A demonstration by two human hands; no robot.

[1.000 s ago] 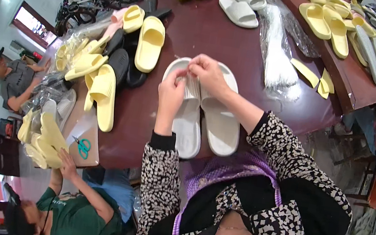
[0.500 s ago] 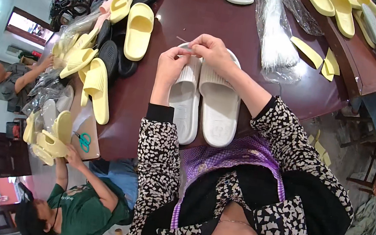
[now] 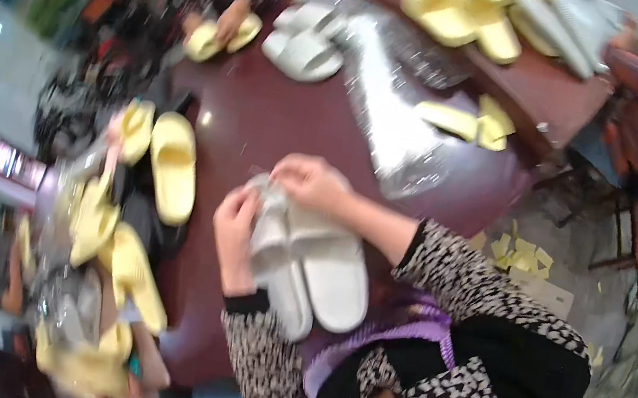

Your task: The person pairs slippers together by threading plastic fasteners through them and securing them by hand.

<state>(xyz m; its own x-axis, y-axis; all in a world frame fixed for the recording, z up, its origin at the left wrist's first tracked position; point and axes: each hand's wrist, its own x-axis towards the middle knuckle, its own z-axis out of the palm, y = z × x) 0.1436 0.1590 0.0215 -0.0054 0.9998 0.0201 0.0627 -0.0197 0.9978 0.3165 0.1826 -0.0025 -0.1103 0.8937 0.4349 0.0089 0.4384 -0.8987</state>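
We see the left hand (image 3: pixel 233 231) and right hand (image 3: pixel 309 182) both pinching the toe end of a pair of white slippers (image 3: pixel 311 269) lying side by side on the dark table (image 3: pixel 266 114), close to our body. Yellow slippers (image 3: pixel 171 166) sit to the left; a clear plastic bag stack (image 3: pixel 396 119) lies beyond the hands.

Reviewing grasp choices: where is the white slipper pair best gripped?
Probably at the toe straps, coming from the far end, where both hands already meet: the white slippers lie side by side, heels toward the person, and the raised bands give fingers something to pinch.
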